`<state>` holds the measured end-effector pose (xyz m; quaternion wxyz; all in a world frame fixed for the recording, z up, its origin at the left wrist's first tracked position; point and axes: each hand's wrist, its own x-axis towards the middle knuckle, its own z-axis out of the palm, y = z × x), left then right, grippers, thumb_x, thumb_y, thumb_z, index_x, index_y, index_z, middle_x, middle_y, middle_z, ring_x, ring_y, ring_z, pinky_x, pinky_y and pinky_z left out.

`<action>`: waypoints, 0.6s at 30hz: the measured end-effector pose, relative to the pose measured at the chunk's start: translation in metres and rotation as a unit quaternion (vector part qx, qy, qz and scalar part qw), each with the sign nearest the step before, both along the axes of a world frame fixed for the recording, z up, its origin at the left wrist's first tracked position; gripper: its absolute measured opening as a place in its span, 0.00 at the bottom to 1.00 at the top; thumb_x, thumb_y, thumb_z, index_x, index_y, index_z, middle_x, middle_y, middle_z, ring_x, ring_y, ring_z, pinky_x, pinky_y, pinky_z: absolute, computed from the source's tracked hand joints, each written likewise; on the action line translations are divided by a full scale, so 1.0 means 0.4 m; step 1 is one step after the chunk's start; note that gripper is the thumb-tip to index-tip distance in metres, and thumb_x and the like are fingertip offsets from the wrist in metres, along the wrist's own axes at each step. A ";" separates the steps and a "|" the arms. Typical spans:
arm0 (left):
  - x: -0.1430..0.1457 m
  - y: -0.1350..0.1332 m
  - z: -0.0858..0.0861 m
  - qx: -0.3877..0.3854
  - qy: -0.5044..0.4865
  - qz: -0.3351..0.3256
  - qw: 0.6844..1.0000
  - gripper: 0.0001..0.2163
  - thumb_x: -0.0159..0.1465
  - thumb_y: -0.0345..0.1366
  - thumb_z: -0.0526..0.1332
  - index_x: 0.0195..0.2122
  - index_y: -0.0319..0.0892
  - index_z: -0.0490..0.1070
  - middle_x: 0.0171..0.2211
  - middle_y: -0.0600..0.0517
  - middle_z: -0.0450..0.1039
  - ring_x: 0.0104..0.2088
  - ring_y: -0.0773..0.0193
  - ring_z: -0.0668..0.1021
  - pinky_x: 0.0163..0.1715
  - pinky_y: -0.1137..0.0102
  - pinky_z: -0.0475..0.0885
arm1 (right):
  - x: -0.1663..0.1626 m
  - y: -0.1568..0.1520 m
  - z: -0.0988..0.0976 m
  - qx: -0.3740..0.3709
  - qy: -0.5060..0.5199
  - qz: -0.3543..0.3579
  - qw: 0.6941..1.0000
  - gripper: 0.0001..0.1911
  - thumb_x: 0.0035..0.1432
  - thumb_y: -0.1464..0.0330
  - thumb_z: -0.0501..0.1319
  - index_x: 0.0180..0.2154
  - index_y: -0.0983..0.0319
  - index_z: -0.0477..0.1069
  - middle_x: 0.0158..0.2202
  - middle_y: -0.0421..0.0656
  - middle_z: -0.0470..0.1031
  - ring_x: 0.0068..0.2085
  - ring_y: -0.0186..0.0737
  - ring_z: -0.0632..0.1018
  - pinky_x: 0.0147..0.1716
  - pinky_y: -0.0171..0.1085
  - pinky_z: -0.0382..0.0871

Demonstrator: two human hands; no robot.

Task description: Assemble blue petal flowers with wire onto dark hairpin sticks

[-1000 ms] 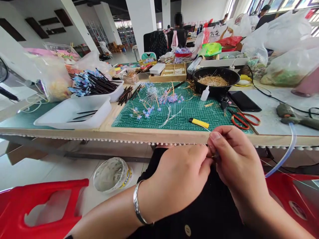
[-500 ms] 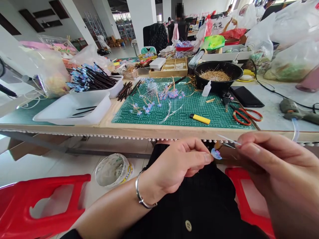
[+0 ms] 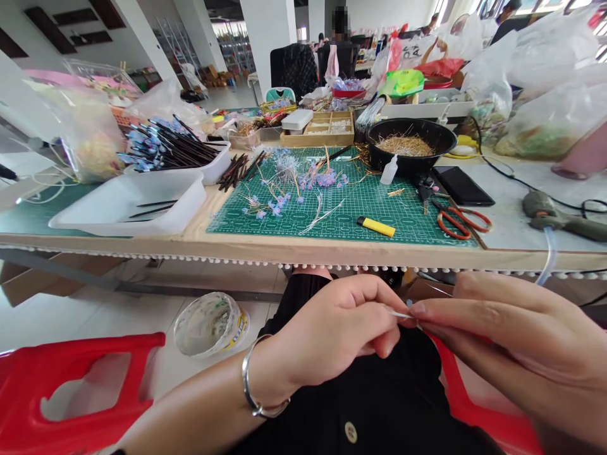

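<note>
My left hand (image 3: 334,328), with a silver bangle on its wrist, is closed in a pinch below the table edge, over my lap. My right hand (image 3: 512,344) meets it fingertip to fingertip, its fingers pressed together. Between the two pinches runs a thin pale wire or stem (image 3: 401,314); a small blue piece shows just beside it. On the green cutting mat (image 3: 408,218) above lie several blue bead flowers on wires (image 3: 279,202) and a yellow lighter (image 3: 377,226).
A white tray (image 3: 123,212) holds dark sticks; another behind it is piled with blue-tipped sticks (image 3: 161,148). A black bowl of gold wires (image 3: 408,146), a phone (image 3: 462,186), red scissors (image 3: 462,222) and a glue gun (image 3: 550,212) lie at right. Red stools (image 3: 71,392) and a tub (image 3: 211,325) stand below.
My right hand drew away to the right, showing a small blue flower piece, then came back to meet my left fingertips lower down. The view has shifted slightly.
</note>
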<state>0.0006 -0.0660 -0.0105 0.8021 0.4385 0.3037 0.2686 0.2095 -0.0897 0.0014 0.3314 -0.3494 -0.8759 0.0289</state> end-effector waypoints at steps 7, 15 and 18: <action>-0.004 0.008 -0.004 0.032 0.029 -0.061 0.997 0.12 0.65 0.43 0.57 0.31 0.40 0.67 0.20 0.56 0.68 0.16 0.76 0.61 0.17 0.77 0.53 | 0.013 -0.006 0.001 0.019 -0.056 0.030 0.998 0.09 0.67 0.73 0.56 0.44 0.59 0.74 0.23 0.39 0.64 0.22 0.34 0.66 0.19 0.36 0.56; -0.012 0.008 0.000 0.086 0.082 -0.011 0.993 0.06 0.62 0.29 0.64 0.30 0.40 0.67 0.19 0.61 0.65 0.20 0.76 0.63 0.22 0.79 0.59 | 0.024 -0.055 -0.053 0.015 -0.069 -0.083 0.994 0.19 0.64 0.67 0.58 0.56 0.57 0.66 0.38 0.46 0.76 0.33 0.44 0.76 0.31 0.40 0.70; -0.018 0.017 -0.007 0.136 0.114 0.019 0.984 0.06 0.61 0.29 0.64 0.28 0.39 0.67 0.20 0.60 0.63 0.22 0.75 0.65 0.22 0.79 0.58 | 0.046 -0.074 -0.069 0.010 -0.095 -0.098 0.991 0.14 0.64 0.67 0.56 0.51 0.55 0.69 0.40 0.46 0.76 0.36 0.46 0.77 0.33 0.41 0.70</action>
